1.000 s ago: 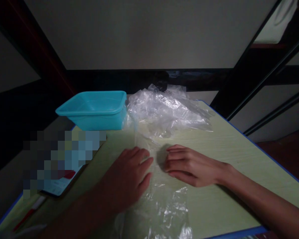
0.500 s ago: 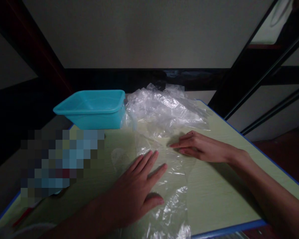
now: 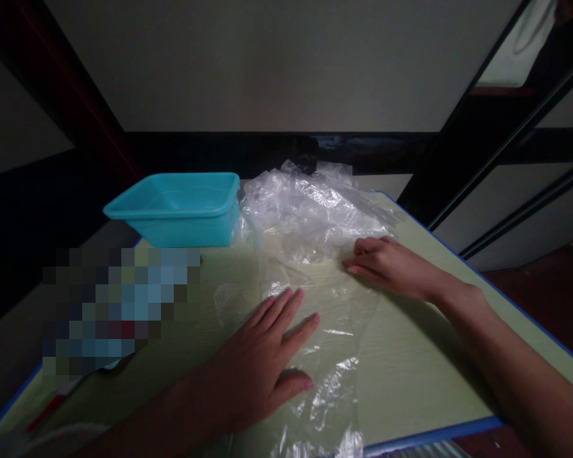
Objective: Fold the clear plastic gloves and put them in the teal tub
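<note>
Pressing down on a clear plastic bag [image 3: 334,312], the person's left hand [image 3: 262,356] lies palm-flat with its fingers spread wide and the thumb out to the side. It grips nothing and only weighs the film against the table [image 3: 420,375].

The bag lies lengthwise along the middle of the table, from its near edge up toward the far side. There it meets a loose heap of plastic bags [image 3: 310,210] at the far edge. A turquoise plastic tub [image 3: 181,210] stands beside the heap in the far left corner, and it looks empty.

The right hand [image 3: 391,267] rests at the bag's far right part, just at the foot of the heap, with its fingers stretched out and close together. In this dim light it is hard to tell whether they pinch the film or merely lie on it.

Judging from how things lie, one bag is drawn out of the heap and spread. The stretch between the two hands looks fairly smooth, while the end by the near edge is crumpled and glinting. The heap appears untouched, so most of the work seems to be ahead.
</note>
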`<state>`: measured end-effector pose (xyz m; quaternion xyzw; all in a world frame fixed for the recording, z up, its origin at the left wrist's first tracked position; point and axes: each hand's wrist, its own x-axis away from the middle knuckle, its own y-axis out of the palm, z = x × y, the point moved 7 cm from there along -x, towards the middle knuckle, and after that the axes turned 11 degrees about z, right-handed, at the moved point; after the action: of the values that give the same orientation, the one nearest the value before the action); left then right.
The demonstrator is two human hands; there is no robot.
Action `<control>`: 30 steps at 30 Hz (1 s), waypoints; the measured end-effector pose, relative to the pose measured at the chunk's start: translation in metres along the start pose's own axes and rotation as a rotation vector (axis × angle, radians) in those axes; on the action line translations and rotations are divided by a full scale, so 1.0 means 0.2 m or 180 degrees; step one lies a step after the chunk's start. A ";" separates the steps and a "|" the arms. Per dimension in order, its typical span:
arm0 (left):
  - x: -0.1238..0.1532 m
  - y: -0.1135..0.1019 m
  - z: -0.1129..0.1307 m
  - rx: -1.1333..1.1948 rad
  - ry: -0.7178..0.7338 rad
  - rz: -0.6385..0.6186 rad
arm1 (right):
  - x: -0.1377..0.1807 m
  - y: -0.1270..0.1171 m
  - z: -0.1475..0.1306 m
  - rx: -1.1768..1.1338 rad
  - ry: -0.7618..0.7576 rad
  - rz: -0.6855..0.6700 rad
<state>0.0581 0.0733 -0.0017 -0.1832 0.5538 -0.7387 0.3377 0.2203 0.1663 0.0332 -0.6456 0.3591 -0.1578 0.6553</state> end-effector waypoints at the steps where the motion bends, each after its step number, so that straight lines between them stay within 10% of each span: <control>1: 0.00 0.00 0.00 -0.0004 0.0018 -0.0011 | -0.01 -0.01 -0.02 -0.0264 -0.0023 0.0145; 17: 0.04 -0.05 0.17 0.0684 0.1034 -0.0361 | -0.10 0.05 -0.05 -0.1770 0.0486 0.0798; 23: 0.04 -0.03 0.15 0.0674 0.1068 -0.0281 | -0.09 0.09 -0.20 -0.1859 -0.0358 -0.0043; 30: 0.04 -0.03 0.11 0.0694 0.0976 -0.0414 | -0.02 0.17 -0.07 -0.1088 -0.0035 -0.0661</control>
<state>0.0655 0.0527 0.0099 -0.0663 0.5024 -0.8338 0.2189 0.1992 0.1619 0.0037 -0.7819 0.3085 -0.1577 0.5183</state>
